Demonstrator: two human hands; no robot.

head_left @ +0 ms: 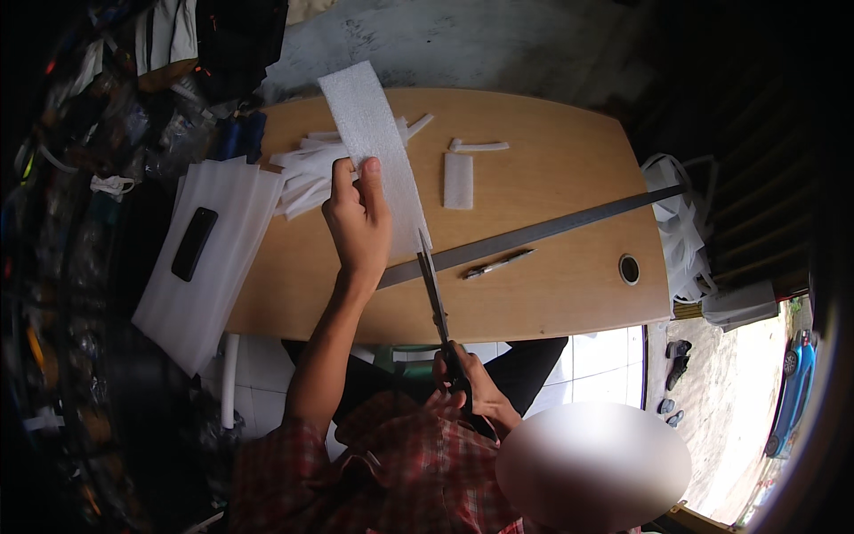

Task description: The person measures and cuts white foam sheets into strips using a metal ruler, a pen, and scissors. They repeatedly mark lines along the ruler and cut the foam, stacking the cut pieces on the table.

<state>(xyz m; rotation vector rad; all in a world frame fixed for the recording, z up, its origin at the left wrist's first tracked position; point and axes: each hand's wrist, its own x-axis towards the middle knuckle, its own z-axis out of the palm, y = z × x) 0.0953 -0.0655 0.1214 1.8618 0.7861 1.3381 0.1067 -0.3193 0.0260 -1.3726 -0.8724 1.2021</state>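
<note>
A person in a red plaid shirt sits at a wooden bench (560,133). The left hand (360,209) pinches a flat white foam strip (398,151) upright above the bench, thumb in front. The right hand (479,387) grips the handles of scissors (432,285), whose blades meet the strip's lower end. Beyond lie a long metal ruler (551,225), a pen (498,264) and a small foam rectangle (458,182); at left, a dark phone (194,245) rests on stacked foam sheets (233,200).
</note>
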